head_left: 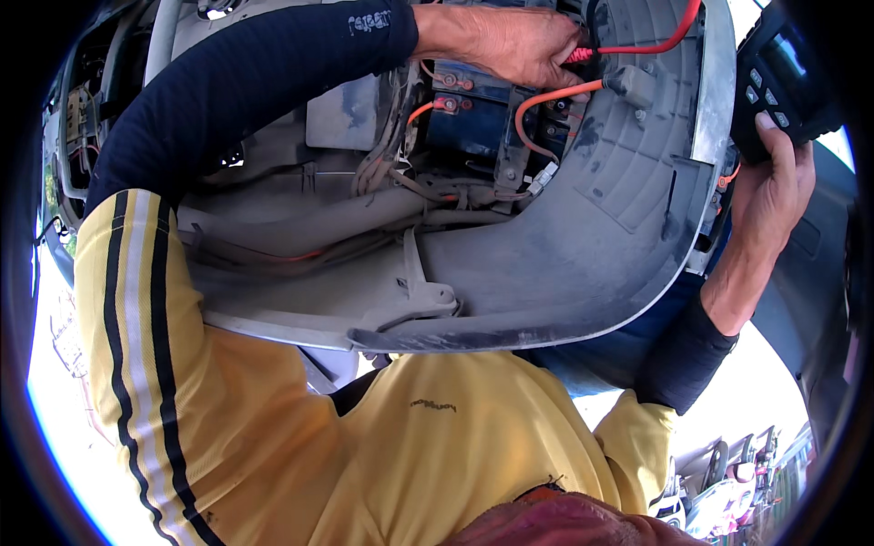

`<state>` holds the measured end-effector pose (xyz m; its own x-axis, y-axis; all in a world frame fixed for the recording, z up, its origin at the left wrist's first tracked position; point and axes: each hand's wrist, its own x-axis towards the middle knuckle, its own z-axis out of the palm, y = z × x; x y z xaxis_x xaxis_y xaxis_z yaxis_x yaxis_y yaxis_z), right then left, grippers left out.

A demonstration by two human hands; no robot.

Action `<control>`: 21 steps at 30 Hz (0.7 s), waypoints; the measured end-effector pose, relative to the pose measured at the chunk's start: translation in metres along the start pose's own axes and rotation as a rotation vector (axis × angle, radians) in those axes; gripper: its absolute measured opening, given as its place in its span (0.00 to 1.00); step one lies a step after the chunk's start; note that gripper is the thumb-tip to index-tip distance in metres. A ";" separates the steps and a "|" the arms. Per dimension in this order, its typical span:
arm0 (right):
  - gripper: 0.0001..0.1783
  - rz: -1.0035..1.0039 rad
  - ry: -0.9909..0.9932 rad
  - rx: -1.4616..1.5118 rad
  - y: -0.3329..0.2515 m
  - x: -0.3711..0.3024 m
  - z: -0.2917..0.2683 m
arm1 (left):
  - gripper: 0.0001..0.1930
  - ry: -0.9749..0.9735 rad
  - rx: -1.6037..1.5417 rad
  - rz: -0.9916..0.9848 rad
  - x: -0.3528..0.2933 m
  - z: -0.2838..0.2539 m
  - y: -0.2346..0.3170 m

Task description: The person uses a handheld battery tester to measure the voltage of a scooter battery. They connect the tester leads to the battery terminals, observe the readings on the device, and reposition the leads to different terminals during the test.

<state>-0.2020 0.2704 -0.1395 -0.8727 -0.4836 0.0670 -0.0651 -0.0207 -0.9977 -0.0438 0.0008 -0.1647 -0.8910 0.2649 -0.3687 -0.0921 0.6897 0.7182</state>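
Handheld black tester (pixel 790 73) at 2 o'clock, right hand (pixel 776 177) gripping it, thumb on the buttons. Red cable (pixel 637 49) near 1 o'clock; left hand (pixel 533 44) closed around its ribbed end, fingertips partly hidden. Just below that hand, orange wire (pixel 537 102) runs to a grey plastic cover (pixel 583 246). Dark blue battery (pixel 466 135) at 12 o'clock. Wearer's yellow shirt (pixel 473 409) fills 6 o'clock.

Bright daylight, washed-out background (pixel 772 382), glare on device screen (pixel 788 56), dark fisheye edges
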 end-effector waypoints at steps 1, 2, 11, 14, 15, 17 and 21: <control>0.25 -0.001 0.010 -0.013 0.000 0.000 -0.002 | 0.21 0.024 -0.023 -0.014 -0.002 -0.003 0.004; 0.25 -0.001 0.021 -0.026 0.001 0.000 -0.004 | 0.22 0.049 -0.046 -0.027 -0.004 -0.007 0.007; 0.28 0.012 0.003 -0.050 -0.001 0.000 -0.006 | 0.31 0.067 0.121 -0.339 -0.064 -0.028 -0.014; 0.28 0.014 -0.019 -0.015 -0.004 -0.001 -0.001 | 0.39 -0.061 0.174 -0.364 -0.076 -0.022 -0.038; 0.28 0.011 -0.023 -0.051 -0.003 -0.002 -0.002 | 0.38 -0.040 0.210 -0.359 -0.081 -0.022 -0.037; 0.28 0.007 -0.029 -0.123 -0.001 -0.002 -0.004 | 0.34 0.001 0.282 -0.348 -0.088 -0.021 -0.036; 0.27 -0.006 -0.038 -0.238 0.004 0.001 -0.010 | 0.38 -0.075 0.223 -0.354 -0.086 -0.025 -0.029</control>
<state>-0.2081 0.2781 -0.1428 -0.8535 -0.5167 0.0684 -0.1870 0.1811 -0.9655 0.0248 -0.0592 -0.1393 -0.7864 0.0278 -0.6171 -0.2807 0.8738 0.3971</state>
